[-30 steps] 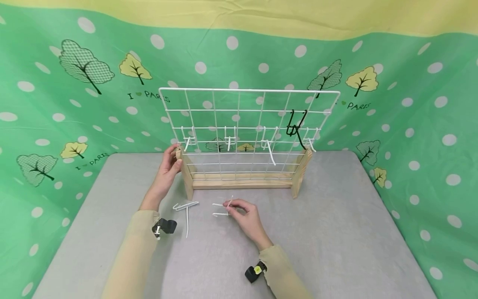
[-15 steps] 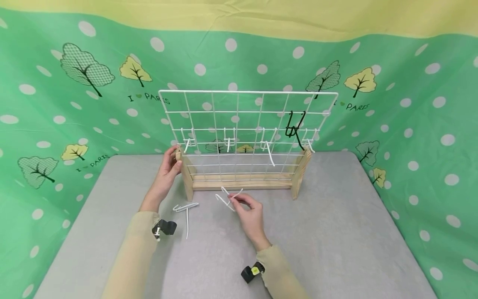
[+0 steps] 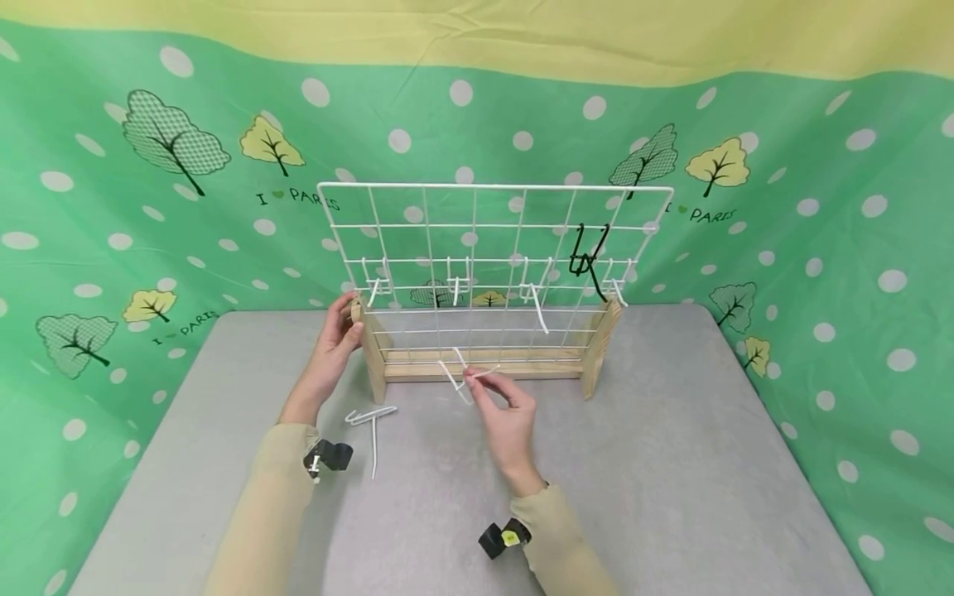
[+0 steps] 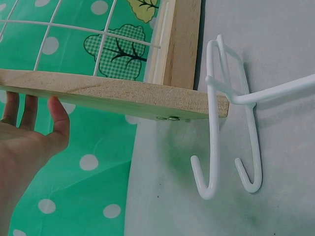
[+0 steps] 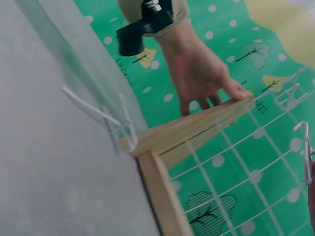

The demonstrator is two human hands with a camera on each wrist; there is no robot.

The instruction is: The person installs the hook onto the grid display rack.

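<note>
My left hand (image 3: pixel 333 352) grips the left wooden side (image 3: pixel 370 364) of a rack, thumb in front and fingers behind it. The rack carries a white wire grid (image 3: pixel 492 187). My right hand (image 3: pixel 513 422) pinches a white double-pronged wire hook (image 3: pixel 450 376) just in front of the rack's wooden base bar (image 3: pixel 537 372). Its prongs point up and to the left. At the right edge of the right wrist view, part of this hook (image 5: pixel 307 147) shows. Another white hook (image 3: pixel 374 447) lies on the table, large in the left wrist view near the rack's foot.
Several white hooks (image 3: pixel 537 310) hang in a row across the grid. A black hook (image 3: pixel 596 277) hangs a little higher on the right. The grey tabletop (image 3: pixel 708 463) meets a green dotted curtain (image 3: pixel 805 248) behind and at the sides.
My right hand has lifted the white hook from low over the table toward the rack, turning its prongs from leftward to upward. The left hand stays on the wooden side.
</note>
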